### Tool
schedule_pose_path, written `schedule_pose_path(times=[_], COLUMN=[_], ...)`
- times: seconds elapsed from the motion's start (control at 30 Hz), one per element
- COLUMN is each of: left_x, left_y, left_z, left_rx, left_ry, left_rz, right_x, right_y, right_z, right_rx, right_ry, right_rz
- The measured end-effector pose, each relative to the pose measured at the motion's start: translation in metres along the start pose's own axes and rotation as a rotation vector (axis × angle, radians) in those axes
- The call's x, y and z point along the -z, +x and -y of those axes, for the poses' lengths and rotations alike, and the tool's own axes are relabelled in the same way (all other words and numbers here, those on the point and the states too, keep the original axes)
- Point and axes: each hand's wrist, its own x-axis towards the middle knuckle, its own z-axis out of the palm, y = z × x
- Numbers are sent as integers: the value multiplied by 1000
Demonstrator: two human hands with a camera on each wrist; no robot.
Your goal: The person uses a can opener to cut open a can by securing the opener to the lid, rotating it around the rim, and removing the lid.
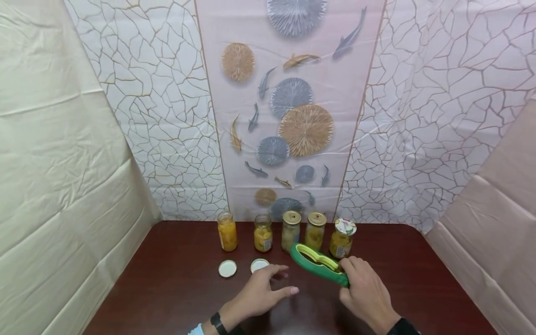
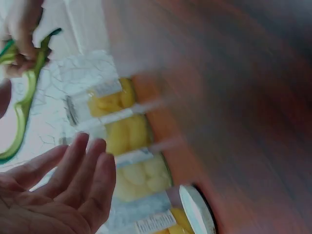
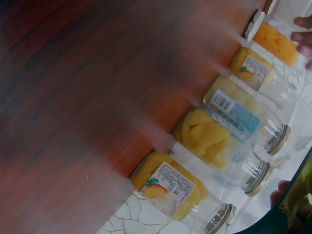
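My right hand (image 1: pixel 368 291) grips one end of a green jar opener (image 1: pixel 319 270) with a lime-coloured inner edge, held above the table in front of the lidded jars. My left hand (image 1: pixel 261 291) hovers to its left with fingers loosely spread, holding nothing; the left wrist view shows its bare palm. Behind the opener stand three capped fruit jars: two with gold lids, a pale one (image 1: pixel 290 237) and a yellow one (image 1: pixel 315 236), and one with a patterned white lid (image 1: pixel 341 243). Two uncapped jars, an orange one (image 1: pixel 228 235) and a yellow one (image 1: pixel 263 238), stand further left.
Two lids lie white side up on the dark red-brown table (image 1: pixel 167 279): one lid (image 1: pixel 227 268) before the orange jar, another lid (image 1: pixel 259 264) partly behind my left hand. A patterned cloth (image 1: pixel 176 116) hangs behind the jars, with plain cloth at both sides.
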Motion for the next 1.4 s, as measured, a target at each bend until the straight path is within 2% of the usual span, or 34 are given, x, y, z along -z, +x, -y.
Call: schedule_pose_path(times=[0.1,0.33,0.57,0.8,0.93,1.13,1.2,1.3,1.4], left_x=[0,10,13,13,10,-3,-9,-19,-29], left_y=[1,2,2,7,21,56,69,87,102], left_z=[-5,1,6,12,14,8,8,11,19], left_rx=[-38,-29,-11,37,58,156,169,193,217], left_ry=[-58,-103,-89,-89,-28,109,113,69,19], left_rz=[-23,-53,-64,-73,-82,-116,-120,-119,-151], right_x=[-2,-7,-6,-1,3,8,10,12,14], right_y=[-3,-10,-13,-16,-16,-14,-13,-11,-11], right_z=[2,11,8,4,0,-5,-6,-7,-9], right_rx=[20,21,-55,-164,-208,-169,-164,-150,-119], right_ry=[8,67,41,17,19,-4,-12,-19,-24], right_rz=[2,69,128,174,163,69,69,74,59])
